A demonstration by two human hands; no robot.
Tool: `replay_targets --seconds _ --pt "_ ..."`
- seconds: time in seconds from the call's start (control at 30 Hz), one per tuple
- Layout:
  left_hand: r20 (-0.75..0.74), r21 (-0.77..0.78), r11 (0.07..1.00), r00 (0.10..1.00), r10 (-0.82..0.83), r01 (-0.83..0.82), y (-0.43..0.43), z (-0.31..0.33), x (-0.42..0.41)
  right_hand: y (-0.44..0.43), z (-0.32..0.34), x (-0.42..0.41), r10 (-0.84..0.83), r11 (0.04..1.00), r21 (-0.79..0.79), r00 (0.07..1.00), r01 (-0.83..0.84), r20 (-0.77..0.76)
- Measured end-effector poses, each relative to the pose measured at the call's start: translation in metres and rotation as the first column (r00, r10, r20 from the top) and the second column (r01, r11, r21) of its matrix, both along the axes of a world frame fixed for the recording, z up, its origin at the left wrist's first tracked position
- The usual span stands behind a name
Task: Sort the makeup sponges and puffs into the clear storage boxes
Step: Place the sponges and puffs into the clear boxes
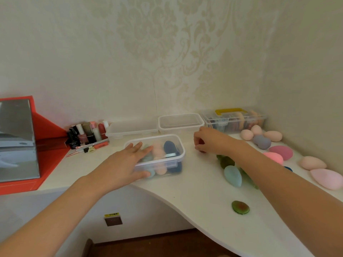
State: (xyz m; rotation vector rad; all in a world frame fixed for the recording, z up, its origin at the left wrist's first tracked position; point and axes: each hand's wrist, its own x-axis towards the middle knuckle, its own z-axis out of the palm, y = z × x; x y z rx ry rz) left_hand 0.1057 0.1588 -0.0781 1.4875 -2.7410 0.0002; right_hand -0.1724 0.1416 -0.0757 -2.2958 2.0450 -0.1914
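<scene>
Head view, looking down at a white table [194,197] with a curved front edge, set in a corner of patterned wallpaper.

At centre stands a clear storage box [181,145], lid off, holding egg-shaped makeup sponges in peach, dark blue and pale teal. The left hand [126,164] lies over its near left corner, fingers straight and spread across the rim, thumb against the front wall.

The right hand [207,140] is well apart from it, to the right of the box. Its fingers curl down around a small dark red item [202,150] on the table, too blurred to name.

Behind are an empty clear box [181,123], a flat lid [132,129] and a closed clear box with a yellow handle [234,119] filled with round puffs.

Loose on the right lie peach sponges [272,135], a grey-purple sponge [261,141], a magenta sponge [281,152], a pale pink sponge [326,179], a teal teardrop sponge [232,175] and, near the front edge, a flat avocado-shaped puff [240,207].

At far left are nail polish bottles [83,134] and a red-framed mirror [18,141].
</scene>
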Motion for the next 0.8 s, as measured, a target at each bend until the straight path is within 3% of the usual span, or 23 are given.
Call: replay_targets --seconds 0.17,0.27,0.37,0.47,0.67,0.8 --pt "-0.053 -0.033 0.999 0.998 -0.029 0.027 -0.003 -0.010 0.005 -0.003 0.024 -0.008 -0.122 0.987 0.081 0.981 0.135 -0.150" --pt "-0.133 -0.039 0.998 0.990 -0.051 0.047 -0.001 -0.020 0.008 -0.016 0.039 -0.014 -0.222 0.975 -0.038 0.969 0.219 -0.107" --pt "-0.209 -0.064 0.995 0.974 -0.082 0.070 0.001 -0.026 0.009 -0.035 0.035 -0.011 -0.117 0.971 -0.221 0.989 0.093 -0.096" --pt "-0.259 -0.092 0.993 0.961 -0.093 0.071 0.001 -0.031 0.010 -0.052 0.015 0.000 0.033 0.970 -0.233 0.985 -0.073 -0.168" --pt "-0.298 -0.122 0.990 0.949 -0.107 0.074 -0.006 -0.040 0.012 -0.064 -0.002 -0.001 0.066 0.924 -0.342 0.952 -0.171 -0.299" --pt "-0.271 -0.142 0.986 0.954 -0.126 0.090 -0.011 -0.040 0.000 -0.059 0.017 -0.009 0.092 0.889 -0.424 0.975 -0.171 -0.201"
